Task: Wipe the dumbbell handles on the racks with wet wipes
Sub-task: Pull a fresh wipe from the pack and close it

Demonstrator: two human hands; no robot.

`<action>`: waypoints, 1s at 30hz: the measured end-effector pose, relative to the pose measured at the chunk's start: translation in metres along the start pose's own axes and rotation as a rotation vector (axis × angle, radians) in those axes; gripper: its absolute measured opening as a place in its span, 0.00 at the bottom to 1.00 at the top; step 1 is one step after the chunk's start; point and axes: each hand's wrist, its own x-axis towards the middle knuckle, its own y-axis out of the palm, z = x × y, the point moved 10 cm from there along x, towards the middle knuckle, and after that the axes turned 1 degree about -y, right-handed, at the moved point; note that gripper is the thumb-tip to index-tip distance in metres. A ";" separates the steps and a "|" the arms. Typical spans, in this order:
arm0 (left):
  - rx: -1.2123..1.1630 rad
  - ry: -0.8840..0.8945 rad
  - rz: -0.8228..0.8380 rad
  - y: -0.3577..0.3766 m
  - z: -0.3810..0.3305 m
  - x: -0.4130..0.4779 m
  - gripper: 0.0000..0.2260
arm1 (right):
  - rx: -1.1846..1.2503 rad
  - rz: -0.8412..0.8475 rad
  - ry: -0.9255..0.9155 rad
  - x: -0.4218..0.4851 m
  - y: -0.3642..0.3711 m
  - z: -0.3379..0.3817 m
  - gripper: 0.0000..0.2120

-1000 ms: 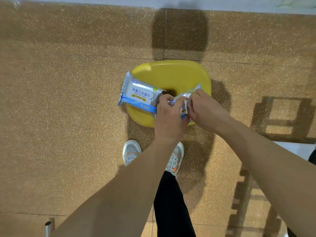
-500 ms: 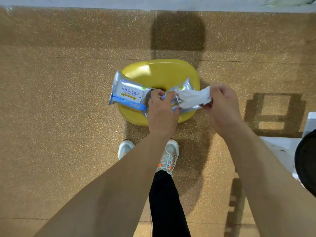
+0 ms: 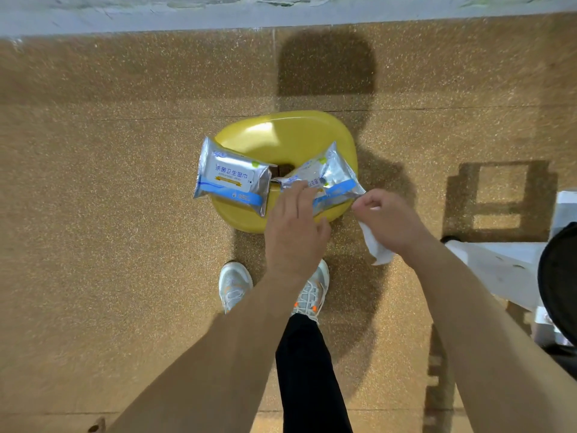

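A sealed pack (image 3: 231, 182) overhangs the yellow stool's (image 3: 281, 142) left edge. The left hand (image 3: 296, 223) presses flat-fingered on the open pack (image 3: 331, 179), gripping nothing. The wipe (image 3: 376, 248) has come free — bunched in the right hand's (image 3: 390, 220) curled grip, ready for handles. Bare floor (image 3: 390, 307) runs rightward to a white frame (image 3: 499, 270).

The left wipe pack (image 3: 232, 181) and right wipe pack (image 3: 335, 175) crowded the yellow stool (image 3: 281, 132), leaving only its far rim bare. The floor (image 3: 109, 214) lay open leftward and ahead to the wall (image 3: 187, 17). A white rack (image 3: 499, 264) and black disc (image 3: 559, 282) blocked the right.
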 end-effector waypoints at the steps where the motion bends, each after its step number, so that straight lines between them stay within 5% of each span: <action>1: 0.062 0.058 0.084 0.012 -0.006 -0.005 0.28 | -0.063 -0.012 -0.027 -0.001 0.001 0.003 0.06; 8: 0.273 0.112 0.446 0.067 -0.004 -0.014 0.33 | -0.177 -0.060 -0.262 -0.012 0.014 0.037 0.21; 14: 0.316 0.096 0.577 0.077 0.000 -0.015 0.31 | -0.363 0.023 -0.288 -0.004 0.045 0.038 0.32; 19: 0.279 0.096 0.576 0.070 -0.002 -0.009 0.32 | -0.507 0.052 -0.270 0.001 0.049 0.028 0.38; 24: 0.200 0.206 0.363 0.046 -0.003 0.009 0.27 | -0.483 0.006 -0.288 0.006 0.056 0.025 0.35; 30: 0.294 0.255 0.431 0.053 0.001 -0.002 0.30 | -0.416 -0.010 -0.203 0.015 0.059 0.020 0.39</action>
